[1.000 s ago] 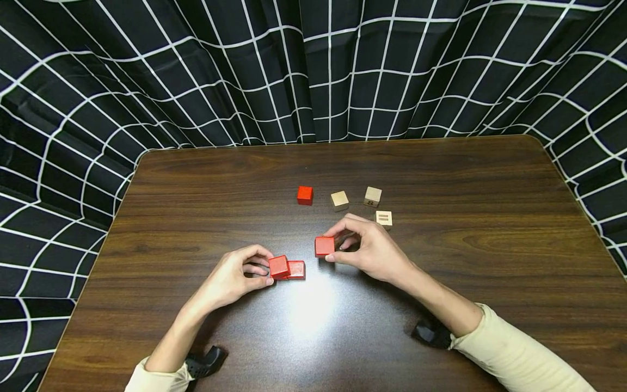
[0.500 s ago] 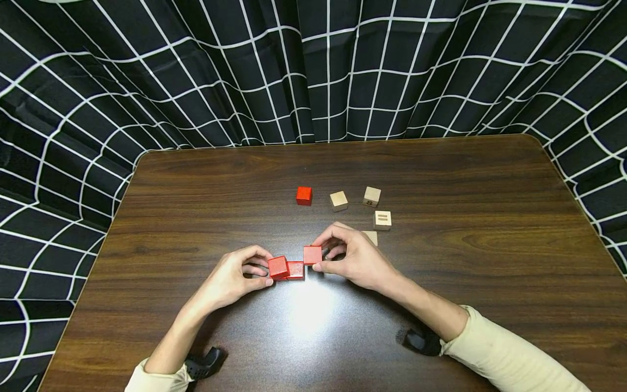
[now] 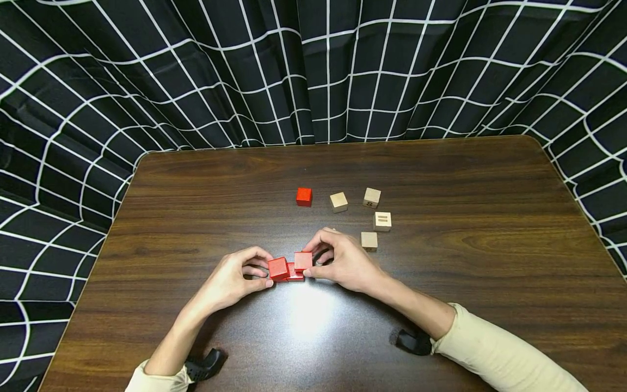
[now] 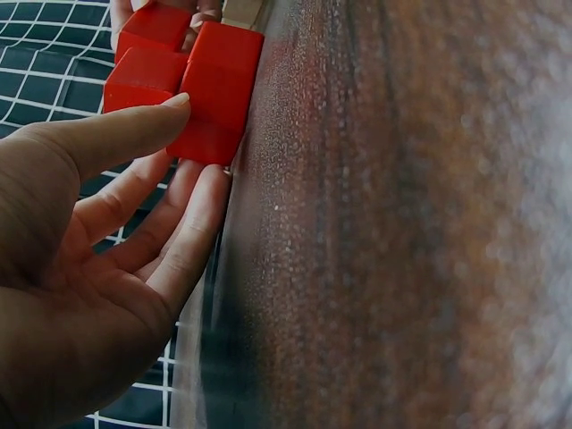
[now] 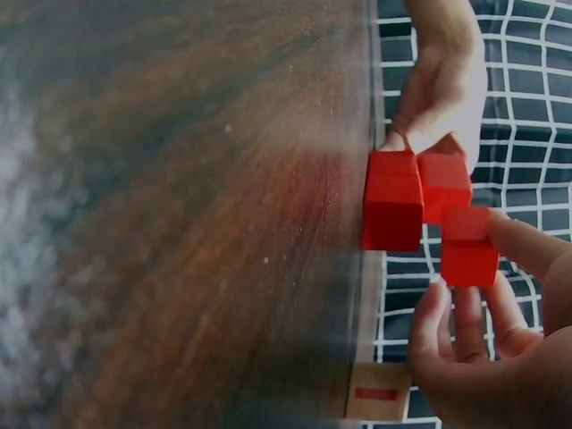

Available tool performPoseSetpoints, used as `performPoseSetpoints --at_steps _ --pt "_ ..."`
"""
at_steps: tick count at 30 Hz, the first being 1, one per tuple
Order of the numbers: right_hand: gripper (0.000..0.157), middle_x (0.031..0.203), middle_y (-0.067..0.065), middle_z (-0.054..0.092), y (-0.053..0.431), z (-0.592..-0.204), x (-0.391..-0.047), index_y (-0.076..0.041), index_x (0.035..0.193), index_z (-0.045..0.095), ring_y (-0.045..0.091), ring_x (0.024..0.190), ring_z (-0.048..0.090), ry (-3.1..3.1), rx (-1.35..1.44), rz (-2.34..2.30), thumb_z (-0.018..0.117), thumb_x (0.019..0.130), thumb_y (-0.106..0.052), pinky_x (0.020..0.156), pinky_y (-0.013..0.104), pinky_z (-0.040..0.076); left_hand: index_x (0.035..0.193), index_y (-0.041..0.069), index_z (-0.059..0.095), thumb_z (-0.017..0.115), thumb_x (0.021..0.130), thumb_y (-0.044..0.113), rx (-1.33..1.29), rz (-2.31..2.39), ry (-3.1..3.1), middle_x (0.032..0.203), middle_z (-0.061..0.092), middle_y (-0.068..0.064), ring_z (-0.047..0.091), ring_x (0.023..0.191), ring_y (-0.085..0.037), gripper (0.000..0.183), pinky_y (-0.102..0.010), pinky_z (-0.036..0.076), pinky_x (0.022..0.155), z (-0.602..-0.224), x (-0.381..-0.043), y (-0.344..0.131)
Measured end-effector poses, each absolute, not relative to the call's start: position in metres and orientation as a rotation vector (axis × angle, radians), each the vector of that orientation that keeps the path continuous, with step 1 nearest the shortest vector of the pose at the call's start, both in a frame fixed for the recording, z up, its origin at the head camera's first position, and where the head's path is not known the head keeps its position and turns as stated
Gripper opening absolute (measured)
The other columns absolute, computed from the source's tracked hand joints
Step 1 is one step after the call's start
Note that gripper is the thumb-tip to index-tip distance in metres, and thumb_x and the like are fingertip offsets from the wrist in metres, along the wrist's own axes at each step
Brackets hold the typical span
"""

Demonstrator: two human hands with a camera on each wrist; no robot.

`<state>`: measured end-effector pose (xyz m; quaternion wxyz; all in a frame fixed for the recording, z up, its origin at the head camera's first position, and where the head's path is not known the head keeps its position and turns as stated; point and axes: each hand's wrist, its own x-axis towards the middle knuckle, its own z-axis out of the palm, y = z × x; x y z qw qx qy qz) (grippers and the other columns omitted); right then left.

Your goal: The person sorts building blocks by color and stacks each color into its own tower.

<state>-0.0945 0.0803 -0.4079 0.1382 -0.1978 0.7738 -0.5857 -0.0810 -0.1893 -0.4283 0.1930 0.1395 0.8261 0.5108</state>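
Two red cubes (image 3: 295,276) form a low row on the wooden table, seen end-on in the right wrist view. Another red cube (image 3: 278,268) sits on the row's left part, turned slightly. My left hand (image 3: 234,279) holds the row's left end between thumb and fingers; the thumb (image 4: 134,134) lies close to the upper cube too. My right hand (image 3: 345,264) pinches a further red cube (image 5: 469,246) above the row's right part, beside the upper cube. Whether this cube touches the row is unclear; in the right wrist view it looks slightly apart.
Behind the hands stand a lone red cube (image 3: 304,197), a plain wooden cube (image 3: 339,202), one marked 8 (image 3: 372,197) and one with two bars (image 3: 382,221). Another wooden cube (image 3: 369,241) is close behind my right hand. A black grid-patterned curtain (image 3: 313,71) surrounds the table (image 3: 465,218).
My right hand has carried its red cube leftward and toward me, from right of the row to above its right part. My left hand has stayed put. A wooden cube has come into view behind my right hand.
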Motion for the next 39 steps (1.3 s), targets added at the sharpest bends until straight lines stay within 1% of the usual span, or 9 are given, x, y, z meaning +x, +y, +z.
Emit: performPoseSetpoints --at_steps 5,12,21,28,35,39 --pt "0.031 0.098 0.004 0.064 0.077 -0.408 -0.095 -0.006 0.098 0.069 0.024 0.091 0.065 2.259 -0.583 -1.654 0.087 0.073 -0.003 0.079 0.038 0.059 0.109 0.008 0.066 0.083 0.078 0.004 0.402 1.438 2.317 0.103 0.069 -0.009 0.071 0.088 -0.016 0.035 -0.027 0.058 0.080 -0.428 -0.081 -0.189" --pt "0.031 0.096 -0.002 0.067 0.074 -0.410 -0.094 -0.010 0.097 0.069 0.022 0.088 0.067 2.279 -0.589 -1.587 0.088 0.073 -0.007 0.078 0.037 0.059 0.108 0.008 0.066 0.083 0.079 0.003 0.423 1.439 2.303 0.102 0.069 -0.009 0.071 0.088 -0.016 0.035 -0.028 0.058 0.081 -0.428 -0.082 -0.188" --pt "0.030 0.095 -0.004 0.068 0.070 -0.411 -0.095 -0.014 0.096 0.069 0.020 0.084 0.068 2.319 -0.635 -1.526 0.088 0.074 -0.012 0.075 0.032 0.059 0.109 0.006 0.066 0.083 0.078 0.002 0.427 1.438 2.324 0.102 0.069 -0.010 0.070 0.088 -0.016 0.035 -0.027 0.058 0.080 -0.428 -0.082 -0.188" --pt "0.030 0.092 -0.005 0.069 0.065 -0.410 -0.096 -0.013 0.095 0.069 0.021 0.084 0.067 2.326 -0.671 -1.519 0.089 0.073 -0.012 0.074 0.034 0.058 0.109 0.006 0.066 0.083 0.078 0.003 0.428 1.434 2.336 0.104 0.069 -0.010 0.070 0.089 -0.017 0.036 -0.027 0.058 0.081 -0.428 -0.081 -0.189" --pt "0.028 0.093 -0.005 0.069 0.065 -0.411 -0.096 -0.013 0.096 0.069 0.018 0.084 0.067 2.346 -0.681 -1.497 0.087 0.075 -0.013 0.074 0.032 0.058 0.109 0.007 0.066 0.083 0.079 0.005 0.429 1.425 2.343 0.105 0.069 -0.009 0.070 0.090 -0.016 0.035 -0.027 0.058 0.082 -0.428 -0.081 -0.189" --pt "0.028 0.092 -0.005 0.069 0.065 -0.411 -0.095 -0.012 0.096 0.069 0.019 0.084 0.067 2.368 -0.700 -1.483 0.087 0.075 -0.012 0.074 0.033 0.058 0.109 0.007 0.066 0.083 0.079 0.004 0.437 1.422 2.348 0.105 0.069 -0.009 0.070 0.090 -0.016 0.035 -0.026 0.058 0.081 -0.429 -0.081 -0.189"
